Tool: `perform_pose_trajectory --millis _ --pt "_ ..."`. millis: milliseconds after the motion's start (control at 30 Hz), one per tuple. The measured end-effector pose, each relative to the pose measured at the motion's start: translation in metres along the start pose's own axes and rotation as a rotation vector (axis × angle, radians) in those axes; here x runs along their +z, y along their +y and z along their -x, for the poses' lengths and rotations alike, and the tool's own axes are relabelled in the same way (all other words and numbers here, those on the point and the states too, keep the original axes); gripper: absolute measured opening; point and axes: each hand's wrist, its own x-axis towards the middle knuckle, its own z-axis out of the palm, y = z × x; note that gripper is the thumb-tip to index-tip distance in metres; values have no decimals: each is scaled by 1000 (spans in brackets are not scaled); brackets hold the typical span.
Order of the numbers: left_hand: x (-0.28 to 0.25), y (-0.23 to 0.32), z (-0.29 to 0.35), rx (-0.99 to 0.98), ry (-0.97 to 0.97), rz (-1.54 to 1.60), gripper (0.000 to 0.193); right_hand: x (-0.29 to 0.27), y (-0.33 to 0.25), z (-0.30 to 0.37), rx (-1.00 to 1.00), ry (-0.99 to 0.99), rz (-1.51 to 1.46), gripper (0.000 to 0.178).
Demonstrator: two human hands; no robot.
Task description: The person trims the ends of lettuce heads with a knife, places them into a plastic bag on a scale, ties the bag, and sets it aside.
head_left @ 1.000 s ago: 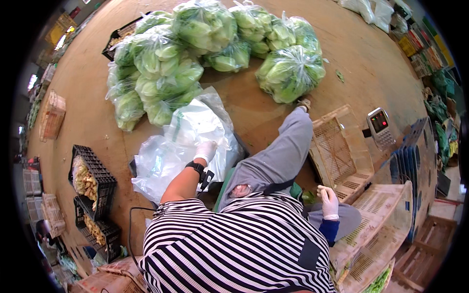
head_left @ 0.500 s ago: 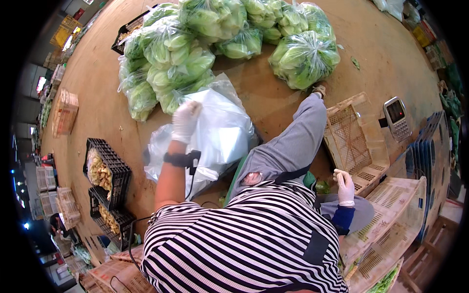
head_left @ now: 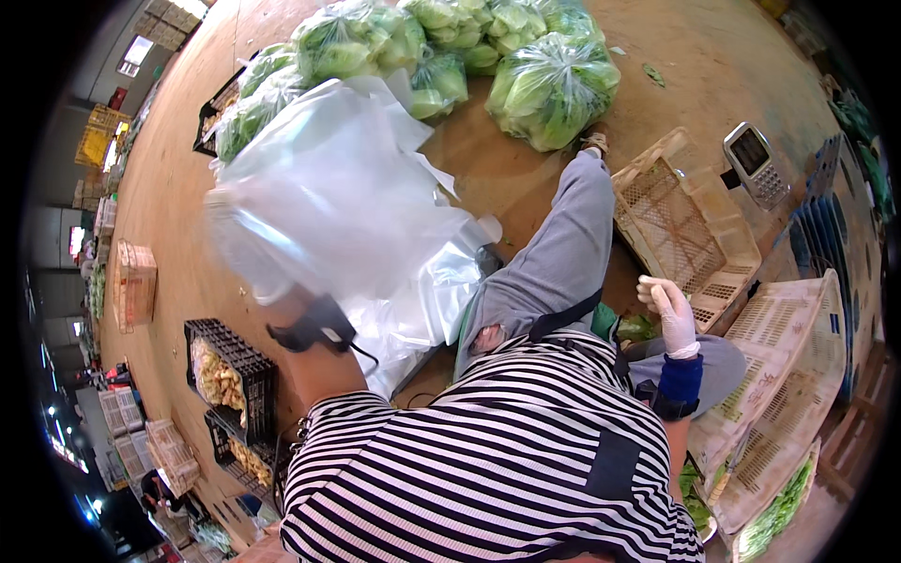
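Observation:
A translucent plastic bag point(head_left: 328, 178) is lifted and spread out to my front left, blurred by motion. My left hand point(head_left: 230, 220), in a white glove, is closed on its left edge; the fingers are smeared. Beneath it lies a pile of silvery plastic bags point(head_left: 446, 281), beside my left leg. My right hand point(head_left: 670, 317), also gloved, is held above my right knee. Its fingers are curled in, and nothing shows in them. Closest to it is a tilted plastic crate point(head_left: 680, 225).
Bagged leafy greens point(head_left: 554, 94) stand in a row ahead. Black crates point(head_left: 230, 375) of ginger-like roots are at my left. A handheld-style keypad display point(head_left: 755, 164) stands at the right, near stacked pale crates point(head_left: 779, 338). Another person point(head_left: 160, 488) is far off at lower left.
My left hand has swung left and down, and a plastic bag has come up off the pile with it, now covering some bagged greens. My right hand stays near my knee.

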Motion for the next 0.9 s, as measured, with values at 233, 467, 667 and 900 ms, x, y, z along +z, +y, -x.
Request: perform_pose_trajectory --millis 233,467,667,900 --pt "103 -83 90 -94 -671 -503 4 55 -79 -41 -583 -135 -67 61" --pt "136 -125 103 -151 -1321 -854 12 49 -61 -73 11 -240 -228 41" --pt "125 -176 117 -382 -1491 -1225 19 12 -24 -30 -127 -15 -291 15" --pt "97 -213 138 -506 -1715 -1202 22 24 56 -42 199 -265 -658 27"
